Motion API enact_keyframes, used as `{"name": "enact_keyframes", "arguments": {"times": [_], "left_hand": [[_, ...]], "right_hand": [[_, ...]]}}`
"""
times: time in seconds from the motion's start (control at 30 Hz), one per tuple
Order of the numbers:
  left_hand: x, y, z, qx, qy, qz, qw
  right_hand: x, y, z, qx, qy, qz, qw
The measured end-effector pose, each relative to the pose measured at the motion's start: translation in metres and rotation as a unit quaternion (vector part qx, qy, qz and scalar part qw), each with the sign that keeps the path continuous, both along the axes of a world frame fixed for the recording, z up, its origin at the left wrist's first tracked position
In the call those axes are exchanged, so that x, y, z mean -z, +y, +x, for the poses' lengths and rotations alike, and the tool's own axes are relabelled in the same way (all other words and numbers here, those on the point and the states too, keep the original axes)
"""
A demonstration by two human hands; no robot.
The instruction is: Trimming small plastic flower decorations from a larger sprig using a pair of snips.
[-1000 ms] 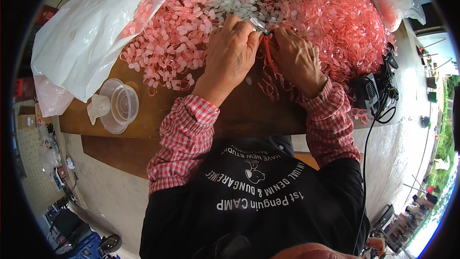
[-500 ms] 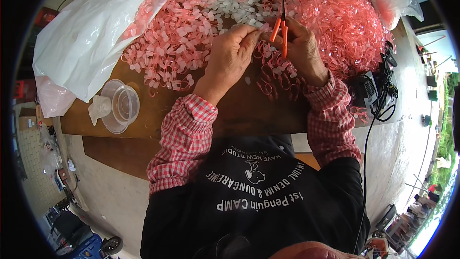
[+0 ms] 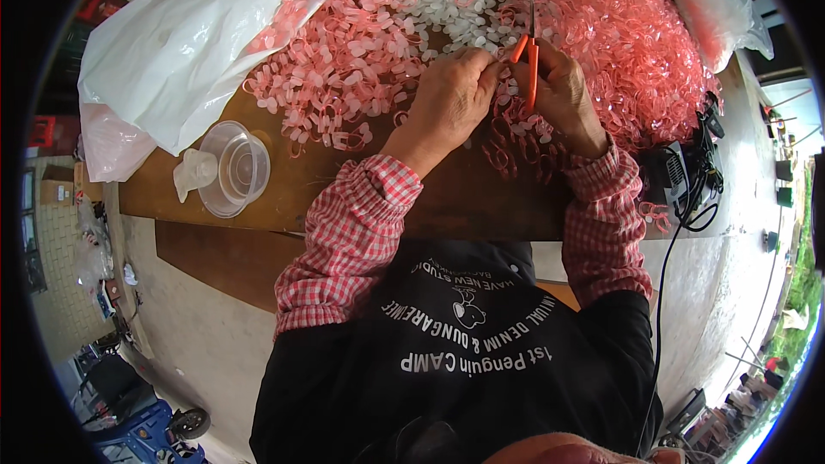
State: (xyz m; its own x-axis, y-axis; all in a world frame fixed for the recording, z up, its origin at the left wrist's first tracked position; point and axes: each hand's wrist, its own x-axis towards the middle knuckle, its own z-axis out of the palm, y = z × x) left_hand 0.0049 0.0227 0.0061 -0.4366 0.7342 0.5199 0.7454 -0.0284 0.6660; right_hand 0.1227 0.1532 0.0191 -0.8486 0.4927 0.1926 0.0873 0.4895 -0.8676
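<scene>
My right hand (image 3: 563, 101) is closed round small orange-handled scissors (image 3: 533, 77), their thin dark blades pointing away from me. Close beside it, my left hand (image 3: 451, 103) pinches thumb and fingers together near the scissors' handles; whatever is between the fingertips is too small to make out. Under and between the hands lie red-pink loops (image 3: 503, 150) with pale tabs. Beyond them spreads a heap of pale pink tabbed pieces (image 3: 344, 60) on the left, a whitish patch of similar pieces (image 3: 460, 9) in the middle, and a large glossy pink heap (image 3: 627, 51) on the right.
A white plastic sack (image 3: 189, 43) covers the table's far left. A round clear tub (image 3: 243, 174) stands on the brown table (image 3: 344, 198), a small translucent cup (image 3: 195, 172) beside it. A black adapter with cables (image 3: 679, 176) lies at the right edge. A filled clear bag (image 3: 713, 13) sits far right.
The whole view has shifted, so table and hands appear further right. My hands keep close together, the left still pinching and the right still holding the scissors.
</scene>
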Motion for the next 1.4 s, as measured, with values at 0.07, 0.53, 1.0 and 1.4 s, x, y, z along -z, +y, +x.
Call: {"name": "enact_keyframes", "arguments": {"times": [0.07,0.53,1.0,1.4], "left_hand": [[0.002,0.0,-0.003,-0.001,0.003,0.004,1.0],[-0.011,-0.021,-0.079,-0.237,0.327,-0.167,0.9],[-0.019,-0.008,-0.088,-0.182,0.244,-0.281,0.91],[-0.022,-0.022,-0.08,-0.15,0.131,0.016,0.98]], "right_hand": [[-0.004,0.001,0.0,-0.022,0.029,-0.044,0.998],[-0.02,0.021,0.017,0.142,-0.09,0.252,0.953],[-0.015,0.017,0.016,0.09,-0.043,0.223,0.97],[-0.016,0.01,0.012,0.059,0.027,0.227,0.972]]}}
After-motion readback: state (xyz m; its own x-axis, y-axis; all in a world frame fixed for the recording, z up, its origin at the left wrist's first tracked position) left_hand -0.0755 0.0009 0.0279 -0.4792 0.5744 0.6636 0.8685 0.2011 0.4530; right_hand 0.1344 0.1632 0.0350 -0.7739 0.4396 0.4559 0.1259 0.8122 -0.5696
